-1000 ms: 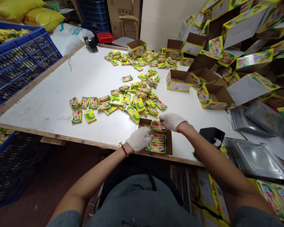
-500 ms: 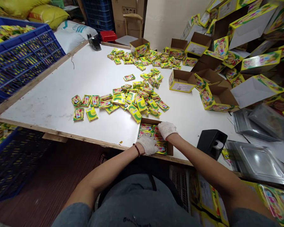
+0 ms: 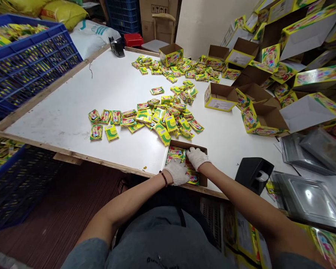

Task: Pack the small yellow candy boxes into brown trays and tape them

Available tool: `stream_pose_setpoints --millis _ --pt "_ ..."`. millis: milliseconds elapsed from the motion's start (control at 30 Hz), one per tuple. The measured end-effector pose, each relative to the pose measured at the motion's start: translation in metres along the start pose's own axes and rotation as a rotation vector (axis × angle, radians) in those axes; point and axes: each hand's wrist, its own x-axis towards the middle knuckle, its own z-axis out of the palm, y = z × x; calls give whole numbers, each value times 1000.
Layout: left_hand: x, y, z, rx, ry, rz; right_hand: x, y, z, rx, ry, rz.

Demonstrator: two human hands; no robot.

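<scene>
Both of my hands wear white knit gloves and rest inside a shallow brown cardboard box (image 3: 193, 145) at the table's near edge. The box holds rows of small yellow-green packets (image 3: 176, 152). My left hand (image 3: 178, 172) lies palm down on the packets at the near left of the box, fingers curled. My right hand (image 3: 196, 157) presses on the packets in the middle, fingers bent down onto them. Just beyond the box a loose heap of the same packets (image 3: 159, 116) spreads over the white table (image 3: 72, 112).
Open printed cartons (image 3: 220, 97) crowd the right side, stacked high at the far right. A black tape dispenser (image 3: 253, 173) and clear plastic trays (image 3: 308, 198) sit at the near right. Blue crates (image 3: 25, 63) of packets stand left. Another packet pile (image 3: 179, 69) lies far back.
My hands drew together and sank onto the packets in the box. My right hand came back from the box's far right corner toward its middle. The view shifted slightly.
</scene>
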Motion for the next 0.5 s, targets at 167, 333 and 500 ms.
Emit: stream_pose_setpoints --millis 167,333,500 --pt "-7 -17 -21 -129 261 60 -7 -1 11 44 16 -40" --pt "6 -89 -42 -395 738 -494 -9 2 11 142 -29 -59" --pt "39 -145 -30 -731 724 -825 1 13 2 243 -110 -85"
